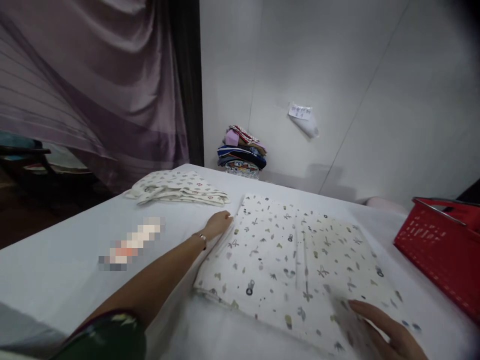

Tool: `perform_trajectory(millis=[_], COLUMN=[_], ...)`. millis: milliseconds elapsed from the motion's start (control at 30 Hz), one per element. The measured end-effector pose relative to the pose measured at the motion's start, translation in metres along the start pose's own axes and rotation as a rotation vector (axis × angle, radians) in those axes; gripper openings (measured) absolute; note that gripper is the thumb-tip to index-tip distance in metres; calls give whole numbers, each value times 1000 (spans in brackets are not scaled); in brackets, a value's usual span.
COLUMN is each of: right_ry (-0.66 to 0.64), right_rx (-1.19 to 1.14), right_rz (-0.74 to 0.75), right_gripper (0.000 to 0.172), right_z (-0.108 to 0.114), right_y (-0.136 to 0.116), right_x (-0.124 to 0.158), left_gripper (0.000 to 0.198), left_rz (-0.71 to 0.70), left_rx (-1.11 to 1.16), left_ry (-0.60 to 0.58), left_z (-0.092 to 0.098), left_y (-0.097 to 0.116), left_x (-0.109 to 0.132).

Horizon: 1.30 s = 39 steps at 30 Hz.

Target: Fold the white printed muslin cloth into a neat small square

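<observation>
Left hand (218, 225) curled at edge of printed cloth (277, 255), right hand (390, 332) bent over it, grips unclear

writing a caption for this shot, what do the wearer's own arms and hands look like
The left hand is ungloved, with a thin, shiny bracelet at the wrist. Its forearm is bare up to a dark green sleeve with a pale pattern near the edge. The right hand is ungloved too; its sleeve is out of frame.
</observation>
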State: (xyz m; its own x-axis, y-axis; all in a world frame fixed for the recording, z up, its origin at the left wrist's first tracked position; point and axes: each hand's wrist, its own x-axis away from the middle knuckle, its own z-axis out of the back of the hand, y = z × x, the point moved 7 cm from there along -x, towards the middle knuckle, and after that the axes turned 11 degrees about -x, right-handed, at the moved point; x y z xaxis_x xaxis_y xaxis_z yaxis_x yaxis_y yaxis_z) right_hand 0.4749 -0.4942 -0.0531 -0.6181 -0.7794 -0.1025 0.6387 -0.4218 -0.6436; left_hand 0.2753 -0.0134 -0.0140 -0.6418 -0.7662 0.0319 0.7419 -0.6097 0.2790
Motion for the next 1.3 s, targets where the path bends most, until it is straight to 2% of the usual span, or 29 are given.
perform_trajectory(millis=[67,133,233,400,500,633,733,800,867,1033,1167,1300], right_ry=[-130,-240,-293,-140,-98,-89,-96,-93,-83,-41,-28,-23], right_rx=[-29,-52,-98,-70,118,276,303,315,321,320,308,296], right_rz=[43,120,170,194,257,269,266,266,273,303,316,319], right_gripper=[45,44,44,46,47,48,49,49,49,47,46,45], right_z=[-23,-47,-78,-124,-156,-179,-181,-179,-179,-176,-175,-175], right_y=[-46,-88,-127,-143,-144,-137,-134,-133,-133,-137,-140,-140], right_x=[-31,-64,-123,-230,-264,-268,-264,-263,-264,-263,-261,-261], left_gripper=[32,37,38,45,43,27,27,27,27,49,46,54], left_rz=[55,96,104,6,-71,-2,53,63,64,34,-72,-187], left_rx=[10,26,61,126,285,464,448,437,414,274,170,129], left_ry=[-31,-57,-68,26,32,-19,-60,-89,-95,-20,37,75], left_z=[-9,-18,-30,-36,-37,-40,-44,-47,-48,-40,-37,-42], left_y=[8,17,33,60,65,44,28,25,27,36,44,52], left_x=[-33,-57,-70,-57,-60,-93,-118,-128,-135,-149,-160,-172])
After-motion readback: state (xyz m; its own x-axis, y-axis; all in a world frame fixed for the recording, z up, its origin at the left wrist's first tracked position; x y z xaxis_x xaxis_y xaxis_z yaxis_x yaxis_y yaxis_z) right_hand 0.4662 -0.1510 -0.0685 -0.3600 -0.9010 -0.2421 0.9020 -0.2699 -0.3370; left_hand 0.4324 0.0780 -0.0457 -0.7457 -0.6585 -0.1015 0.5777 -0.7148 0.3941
